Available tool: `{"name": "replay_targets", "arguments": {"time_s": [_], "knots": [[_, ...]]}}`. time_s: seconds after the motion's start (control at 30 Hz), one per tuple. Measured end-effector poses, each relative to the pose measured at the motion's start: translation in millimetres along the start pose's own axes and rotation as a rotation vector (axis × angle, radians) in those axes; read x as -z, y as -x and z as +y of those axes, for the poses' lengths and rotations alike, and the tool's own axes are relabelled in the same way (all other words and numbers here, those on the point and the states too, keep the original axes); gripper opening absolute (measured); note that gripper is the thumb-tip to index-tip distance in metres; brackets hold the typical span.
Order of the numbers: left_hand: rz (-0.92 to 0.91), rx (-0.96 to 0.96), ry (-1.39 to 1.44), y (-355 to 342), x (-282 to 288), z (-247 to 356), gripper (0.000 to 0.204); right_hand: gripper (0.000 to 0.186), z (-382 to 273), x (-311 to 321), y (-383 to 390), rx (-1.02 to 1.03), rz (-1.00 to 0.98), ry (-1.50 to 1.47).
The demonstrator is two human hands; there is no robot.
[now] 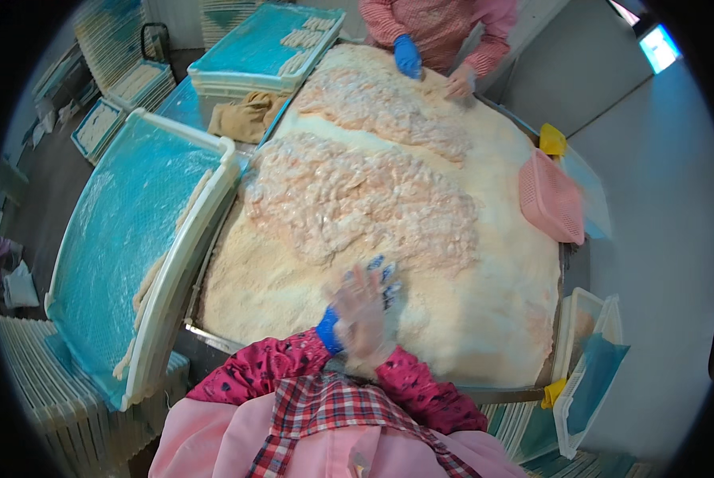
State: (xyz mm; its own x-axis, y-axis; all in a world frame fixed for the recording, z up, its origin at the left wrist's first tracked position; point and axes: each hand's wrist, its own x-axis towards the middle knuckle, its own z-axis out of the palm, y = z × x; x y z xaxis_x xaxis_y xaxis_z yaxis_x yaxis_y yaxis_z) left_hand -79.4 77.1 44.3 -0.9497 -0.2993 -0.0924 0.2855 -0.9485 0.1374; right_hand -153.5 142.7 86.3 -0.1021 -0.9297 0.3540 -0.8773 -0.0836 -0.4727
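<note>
My hands are crossed over the near part of the flour-like coating [269, 291], close to the edge of the worktable. My right hand [360, 307], in a clear plastic glove, lies over the left with its fingers stretched out. Most of my left hand [389, 293] is covered by it; its blue-and-white gloved fingertips stick out, apart, and the blue cuff shows at the wrist. I see nothing held in either hand. Just beyond my fingers spreads a wide heap of pale pink, wet-looking raw meat pieces [357, 195]. A second similar heap [373, 103] lies farther away.
Across the table a co-worker's blue-gloved hand [407, 57] and clear-gloved hand [460, 81] are near the coating. At left, a white-rimmed tray [126, 223] with blue lining holds long coated strips; another tray [245, 48] stands behind. A pink basket [550, 197] sits at the right edge.
</note>
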Motion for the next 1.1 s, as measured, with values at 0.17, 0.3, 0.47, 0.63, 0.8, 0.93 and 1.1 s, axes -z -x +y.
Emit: {"name": "replay_targets", "arguments": {"time_s": [0.17,0.3,0.47,0.63,0.8,0.93,1.1], "knots": [[0.219,0.05,-0.266,14,48,-7,0.059,0.052,28,-14,-5,-0.174,0.237,0.173],[-0.111,-0.638,-0.458,-16,68,-45,0.066,0.057,9,-26,-3,0.019,0.077,0.004],[0.22,-0.437,-0.456,-15,33,-31,0.063,0.075,15,-7,-17,-0.016,0.093,-0.28],[-0.048,-0.307,0.077,-7,70,19,0.051,0.064,71,9,-74,-0.184,0.105,-0.049],[0.5,-0.672,-0.269,6,-30,120,0.053,0.026,201,55,-107,-0.314,0.173,0.454],[0.675,-1.094,-0.862,27,-28,245,0.057,0.022,227,60,-113,-0.178,0.115,0.411],[1.049,-0.444,-1.485,72,68,357,0.062,0.02,225,54,-123,-0.162,0.076,0.37]]}}
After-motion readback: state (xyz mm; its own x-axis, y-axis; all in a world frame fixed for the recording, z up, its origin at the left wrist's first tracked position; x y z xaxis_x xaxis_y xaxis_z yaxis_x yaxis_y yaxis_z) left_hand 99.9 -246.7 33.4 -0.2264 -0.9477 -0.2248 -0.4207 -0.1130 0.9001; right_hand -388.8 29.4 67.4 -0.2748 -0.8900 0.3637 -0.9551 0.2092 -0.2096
